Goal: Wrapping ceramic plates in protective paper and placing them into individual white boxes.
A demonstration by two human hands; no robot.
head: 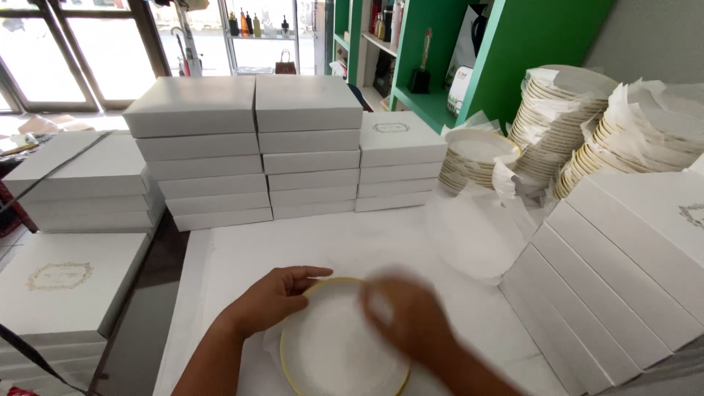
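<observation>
The person's left hand (275, 297) is gripping the rim of a white plate with a gold edge (334, 348) at about ten o'clock on the plate, thumb lying on top and fingers curled around the edge. The plate is resting on white paper on the white table (220, 264), close to the person at the near edge. The right hand (411, 319) is hovering over the plate at about two o'clock, so blurred that I cannot tell how far it is open; something pale, perhaps tissue, is showing at its fingertips. Stacks of flat white boxes (249, 150) are standing at twelve o'clock across the table, and more boxes (623, 271) are leaning in a row at three o'clock. Piles of gold-rimmed plates interleaved with paper (557, 121) are sitting at two o'clock beside a green shelf (513, 51).
</observation>
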